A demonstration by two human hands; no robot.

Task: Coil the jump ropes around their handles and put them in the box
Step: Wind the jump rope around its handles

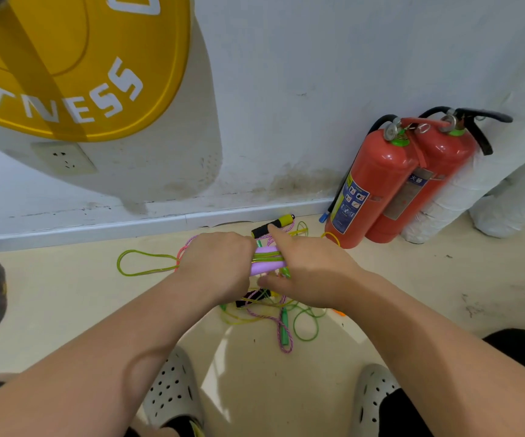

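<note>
Left hand [220, 263]: grip clenched round purple handles [267, 269] | right hand [310, 274]: index, thumb spread beside yellow-green rope coils [267, 256], grip state unclear

We see 2 bare forearms angled inward; left hand [220, 263] grips purple handles [267, 268]; right hand [311, 272] alongside, index straight (other fingers hidden).

Lilac handles [267, 267] (green cord wound round) above tangled jump ropes [283, 329].

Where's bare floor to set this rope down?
Bare floor left of the green loop, below the baseboard; also right of the rope tangle, in front of the fire extinguishers. Crowded: the tangle itself, up to the yellow-black handle.
</note>
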